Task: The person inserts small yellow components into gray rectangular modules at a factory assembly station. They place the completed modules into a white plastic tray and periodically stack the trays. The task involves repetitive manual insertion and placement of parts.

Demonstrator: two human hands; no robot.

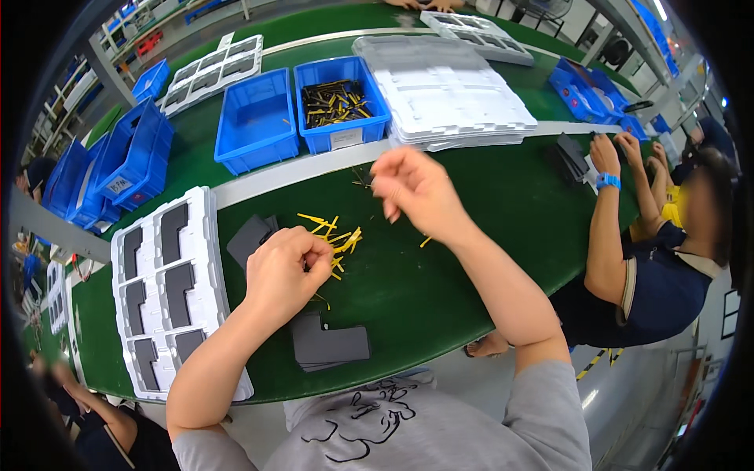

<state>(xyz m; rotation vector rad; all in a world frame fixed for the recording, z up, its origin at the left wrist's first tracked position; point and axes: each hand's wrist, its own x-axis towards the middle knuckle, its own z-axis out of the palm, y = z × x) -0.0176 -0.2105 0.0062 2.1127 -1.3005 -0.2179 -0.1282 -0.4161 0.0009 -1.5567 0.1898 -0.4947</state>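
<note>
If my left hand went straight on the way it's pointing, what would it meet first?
Probably the loose pile of thin yellow strips just beyond your left hand, though depth is unclear.

Green table [416,306]: yellow strips [351,239], grey pieces [331,344], white tray [206,251].

Light is bright, a ceiling lamp [659,9] glows upper right, and lines bend near the rim.

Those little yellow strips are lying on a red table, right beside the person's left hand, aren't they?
Not quite: the table is green, not red, as the head view shows. The yellow strips do lie on it, beside the person's left hand.
</note>
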